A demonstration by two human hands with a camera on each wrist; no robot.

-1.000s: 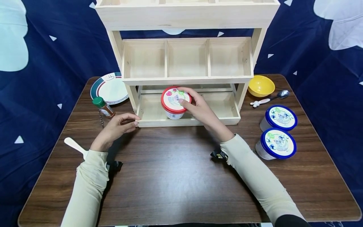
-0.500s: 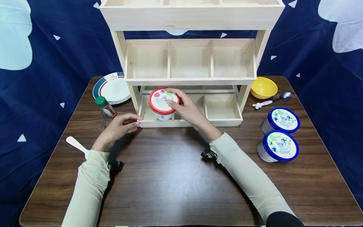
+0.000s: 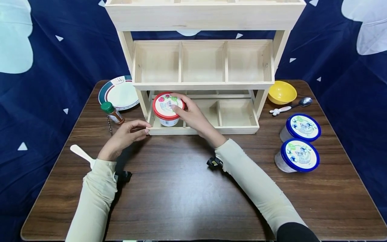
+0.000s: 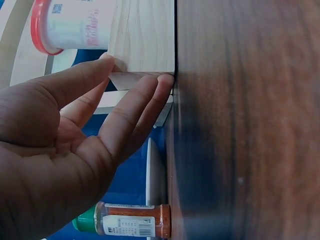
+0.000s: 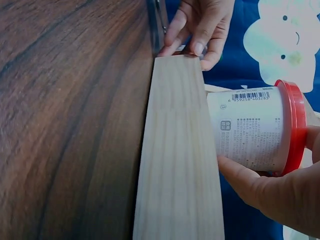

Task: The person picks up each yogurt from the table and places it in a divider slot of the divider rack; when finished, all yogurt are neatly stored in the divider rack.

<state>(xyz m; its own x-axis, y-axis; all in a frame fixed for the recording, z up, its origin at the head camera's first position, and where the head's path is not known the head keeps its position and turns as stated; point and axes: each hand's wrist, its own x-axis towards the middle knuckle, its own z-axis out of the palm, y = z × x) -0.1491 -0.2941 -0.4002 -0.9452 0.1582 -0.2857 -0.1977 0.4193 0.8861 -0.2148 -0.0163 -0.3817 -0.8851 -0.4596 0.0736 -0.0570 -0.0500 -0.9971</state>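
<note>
A white tub (image 3: pixel 164 109) with a red lid is in the left compartment area of the lowest tray of a wooden rack (image 3: pixel 205 86). My right hand (image 3: pixel 188 114) grips the tub from its right side, thumb and fingers round the lid and wall. In the right wrist view, the tub (image 5: pixel 250 130) shows its barcode behind the tray's front board (image 5: pixel 180 150); whether its base rests on the tray floor is hidden. My left hand (image 3: pixel 125 137) pinches the tray's front left corner with its fingertips, which the left wrist view shows closely.
On the right stand two blue-lidded tubs (image 3: pixel 299 156), a yellow bowl (image 3: pixel 282 92) and a spoon (image 3: pixel 291 107). To the left are stacked plates (image 3: pixel 119 94), a green-capped spice jar (image 3: pixel 112 112) and a white utensil handle (image 3: pixel 81 154). The rack's upper tiers overhang the lowest tray.
My right hand has carried the red-lidded tub leftward, from the middle of the lowest tray to its left compartment. My left hand has stayed at the tray corner.
</note>
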